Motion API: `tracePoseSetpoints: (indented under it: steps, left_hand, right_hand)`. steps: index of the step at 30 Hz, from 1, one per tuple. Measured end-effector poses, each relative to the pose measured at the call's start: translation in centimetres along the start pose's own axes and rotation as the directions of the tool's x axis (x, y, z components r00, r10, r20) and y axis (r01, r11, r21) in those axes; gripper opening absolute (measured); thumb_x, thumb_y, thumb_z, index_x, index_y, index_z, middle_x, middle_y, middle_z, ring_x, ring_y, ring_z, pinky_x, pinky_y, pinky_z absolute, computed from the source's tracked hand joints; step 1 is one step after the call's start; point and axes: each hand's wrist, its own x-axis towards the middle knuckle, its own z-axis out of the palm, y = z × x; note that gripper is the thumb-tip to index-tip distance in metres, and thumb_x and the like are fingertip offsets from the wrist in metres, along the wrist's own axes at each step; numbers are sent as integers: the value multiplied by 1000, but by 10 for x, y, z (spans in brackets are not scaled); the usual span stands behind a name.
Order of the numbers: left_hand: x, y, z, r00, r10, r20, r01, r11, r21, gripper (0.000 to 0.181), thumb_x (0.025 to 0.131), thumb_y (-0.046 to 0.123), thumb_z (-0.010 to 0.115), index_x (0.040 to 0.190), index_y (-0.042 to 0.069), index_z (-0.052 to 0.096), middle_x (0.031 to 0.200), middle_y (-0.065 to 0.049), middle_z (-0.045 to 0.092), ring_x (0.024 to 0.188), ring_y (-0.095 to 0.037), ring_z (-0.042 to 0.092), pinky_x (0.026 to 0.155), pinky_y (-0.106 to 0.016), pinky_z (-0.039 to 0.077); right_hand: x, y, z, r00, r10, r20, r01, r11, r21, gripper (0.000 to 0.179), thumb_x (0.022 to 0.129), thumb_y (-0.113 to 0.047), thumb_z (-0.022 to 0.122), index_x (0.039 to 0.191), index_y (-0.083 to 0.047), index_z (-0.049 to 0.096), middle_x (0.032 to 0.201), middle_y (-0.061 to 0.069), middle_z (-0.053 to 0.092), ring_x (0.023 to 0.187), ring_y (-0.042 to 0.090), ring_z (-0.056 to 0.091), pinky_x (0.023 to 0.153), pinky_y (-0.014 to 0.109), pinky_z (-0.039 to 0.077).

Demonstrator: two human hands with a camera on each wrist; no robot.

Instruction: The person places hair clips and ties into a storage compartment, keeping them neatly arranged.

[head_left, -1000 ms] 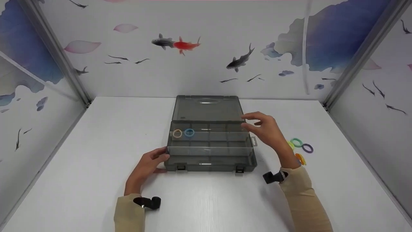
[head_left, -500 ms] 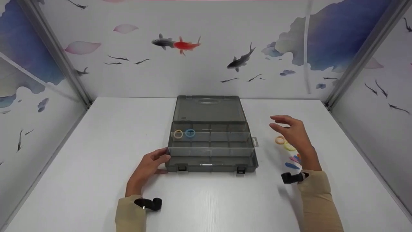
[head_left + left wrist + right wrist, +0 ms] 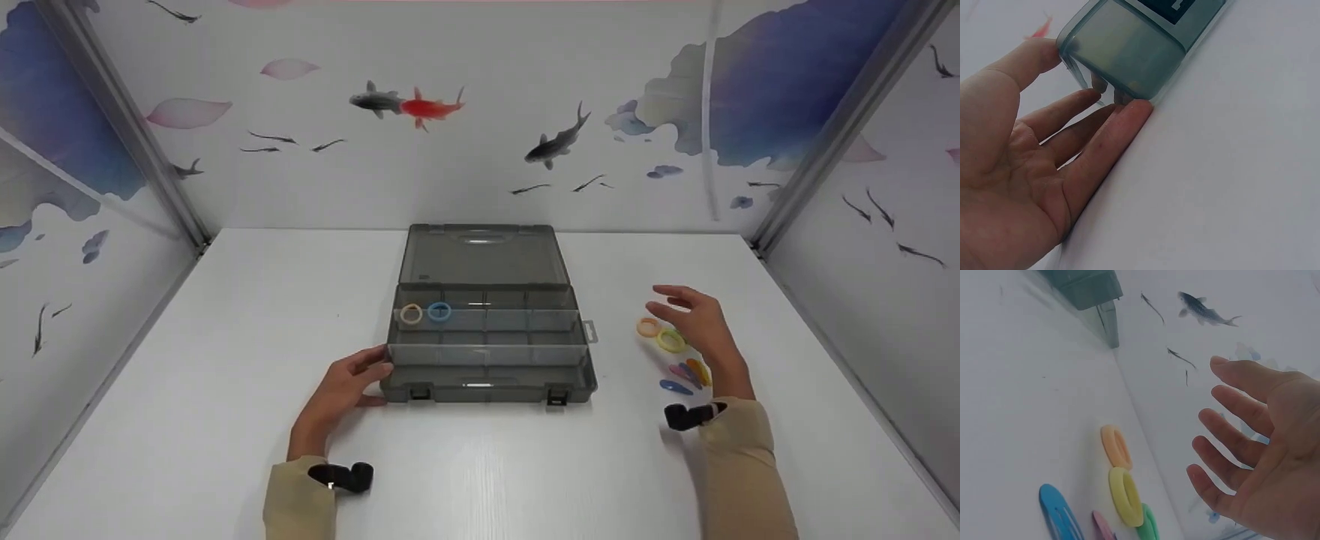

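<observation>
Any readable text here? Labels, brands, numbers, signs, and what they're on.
No readable text in any view.
Box lid: small dark mark near a corner, too small to read.
Box latch, left wrist view: pale shape, cut off by the frame; not legible.
Rings, clips: no lettering visible.
Back wall: fish and petals, no words.

The compartment box (image 3: pixel 450 394) stands on the tabletop (image 3: pixel 480 472), lid (image 3: pixel 486 255) behind, two rings (image 3: pixel 403 313) in its rear left part. Left of the box, touching it: the left grip (image 3: pixel 341 386). Right of it, apart: the right grip (image 3: pixel 697 322), loose rings (image 3: pixel 660 343) and hair clips (image 3: pixel 676 388).
</observation>
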Motion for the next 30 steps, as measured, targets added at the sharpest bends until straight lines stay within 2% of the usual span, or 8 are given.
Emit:
tracePoseSetpoints:
  steps: [4, 13, 25, 30]
  left_hand:
    - [-1, 0, -1, 1000, -1, -7, 1, 1000, 11, 58, 100, 25, 62, 151, 6, 43, 158, -19, 40, 142, -38, 43, 89, -41, 61]
    - [0, -1, -1, 1000, 6, 2, -6, 1000, 15, 59, 100, 27, 63, 151, 6, 43, 159, -17, 40, 144, -37, 42, 90, -41, 61]
    - [-4, 2, 1, 1000, -10, -9, 10, 1000, 19, 61, 99, 30, 63, 152, 7, 42, 159, -18, 40, 144, -37, 41, 93, -41, 60]
    - [-3, 1, 1, 1000, -8, -14, 8, 1000, 26, 62, 99, 31, 64, 152, 7, 43, 158, -17, 40, 145, -37, 41, 94, -41, 60]
  right_hand:
    - [3, 8, 2, 999, 36, 38, -36, 999, 1, 72, 95, -48, 66, 150, -8, 45, 160, 22, 34, 147, 44, 32, 119, 60, 33]
    - [4, 21, 4, 988, 127, 86, -128, 992, 2, 73, 95, -47, 66, 153, -8, 41, 154, 27, 41, 139, 43, 42, 117, 57, 36]
    - [5, 23, 9, 972, 193, 132, -194, 981, -5, 68, 98, -37, 64, 154, -7, 38, 151, 30, 41, 137, 45, 41, 111, 55, 41]
    - [5, 24, 12, 963, 233, 133, -236, 972, 1, 68, 98, -36, 64, 154, -8, 37, 153, 29, 37, 134, 43, 39, 108, 52, 44]
